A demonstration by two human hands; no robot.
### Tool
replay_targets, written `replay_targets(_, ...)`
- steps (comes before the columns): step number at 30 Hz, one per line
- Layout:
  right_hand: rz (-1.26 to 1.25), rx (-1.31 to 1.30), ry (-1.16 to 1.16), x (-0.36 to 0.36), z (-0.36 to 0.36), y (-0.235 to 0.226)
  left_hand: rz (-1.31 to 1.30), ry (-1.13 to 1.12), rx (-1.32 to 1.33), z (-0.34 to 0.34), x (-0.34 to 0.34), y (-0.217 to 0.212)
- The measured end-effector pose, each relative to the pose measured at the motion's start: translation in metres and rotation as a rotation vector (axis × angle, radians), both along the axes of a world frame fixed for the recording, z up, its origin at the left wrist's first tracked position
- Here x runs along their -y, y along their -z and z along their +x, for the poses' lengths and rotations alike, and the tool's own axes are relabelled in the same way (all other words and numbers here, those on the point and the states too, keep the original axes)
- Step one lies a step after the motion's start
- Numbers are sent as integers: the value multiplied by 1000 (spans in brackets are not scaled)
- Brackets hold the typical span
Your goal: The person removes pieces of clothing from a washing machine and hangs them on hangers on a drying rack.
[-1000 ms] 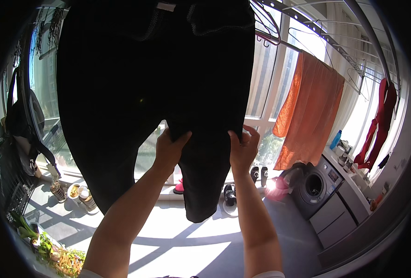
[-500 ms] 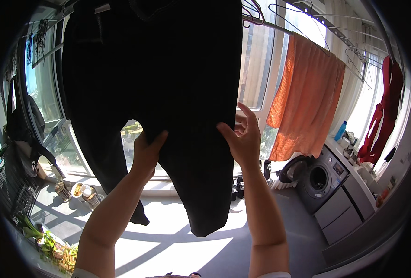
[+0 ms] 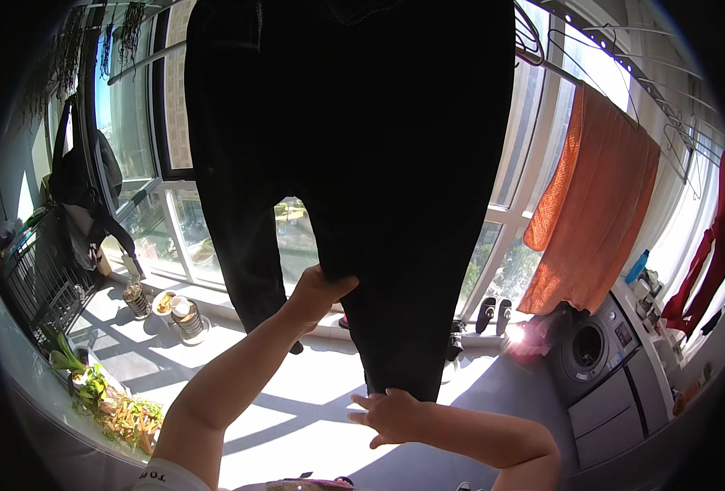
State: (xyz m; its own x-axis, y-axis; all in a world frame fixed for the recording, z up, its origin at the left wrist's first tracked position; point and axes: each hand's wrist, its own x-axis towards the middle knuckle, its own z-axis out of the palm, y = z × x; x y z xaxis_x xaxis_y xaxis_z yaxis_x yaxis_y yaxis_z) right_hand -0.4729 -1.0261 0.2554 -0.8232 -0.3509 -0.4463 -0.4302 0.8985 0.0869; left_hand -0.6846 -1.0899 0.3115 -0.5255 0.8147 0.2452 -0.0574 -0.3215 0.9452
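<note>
A pair of black trousers hangs in front of me, its waist running past the top edge of the picture. Against the inner edge of the right-hand trouser leg is my left hand, thumb over the front and the other fingers hidden behind the cloth. Lower down, my right hand reaches across the bottom hem of that same leg, fingers spread and pointing left. The other trouser leg hangs free on the left, beyond my left forearm.
An orange towel hangs from the rail at the right, near wire hangers. Beneath it stand a pair of slippers and a grey washing machine. Potted plants line the lower left, with a black rack above.
My right hand has dropped from the leg's outer edge to its hem. My left hand stays on the inner edge, somewhat lower. The whole view has shifted, moving the surroundings rightward.
</note>
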Motion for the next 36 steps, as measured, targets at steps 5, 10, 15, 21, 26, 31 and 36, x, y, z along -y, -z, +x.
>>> replay_targets(5,-482,-1024,-133,33,-38,-117,-89,20,63,-20,36,24)
replay_targets(10,91,-893,286,-4,-41,-43,28,7,37,-14,40,26)
replay_targets(15,-792,-176,384,-21,-3,-30,-10,-134,40,-32,88,27)
replay_targets(21,-1367,-858,766,-24,-49,112,92,-117,15,-38,97,37)
replay_targets(26,-596,257,833,-71,4,372,50,-214,26,-31,93,39)
replay_targets(31,-1488,89,967,-103,-5,203,77,-220,48,-38,88,46)
replay_targets(36,-1790,-98,453,-74,-22,82,100,-175,38,-33,73,33)
